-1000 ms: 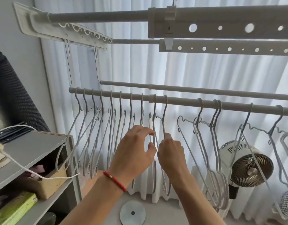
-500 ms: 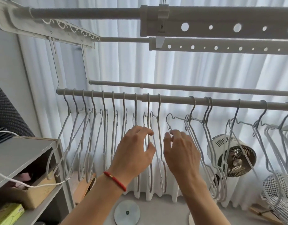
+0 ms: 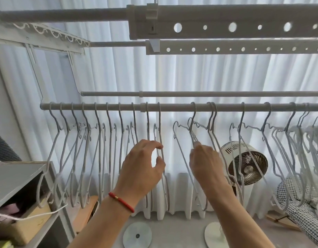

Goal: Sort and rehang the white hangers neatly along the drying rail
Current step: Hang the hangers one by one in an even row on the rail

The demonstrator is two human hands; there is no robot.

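Observation:
A grey drying rail [image 3: 172, 106] runs across the view with several white wire hangers hooked on it. On its left half the hangers [image 3: 101, 140] hang evenly spaced and parallel. On the right half the hangers [image 3: 298, 140] are bunched and skewed. My left hand [image 3: 144, 167], with a red bracelet on the wrist, curls its thumb and fingers round the rightmost hanger of the neat row [image 3: 161, 136]. My right hand [image 3: 204, 161] pinches the sloping arm of the nearest skewed hanger [image 3: 190, 129] just below its neck.
A second thinner rail [image 3: 208, 94] runs behind, and two perforated bars [image 3: 226, 27] hang overhead. A grey shelf [image 3: 15, 178] with a box and white cable stands at left. A fan [image 3: 247, 167] and a patterned cushion [image 3: 301, 212] sit at right, before white curtains.
The view has shifted right along the rail. My right hand let go of the hanger beside my left hand and moved right, taking hold of the nearest skewed hanger. My left hand stayed.

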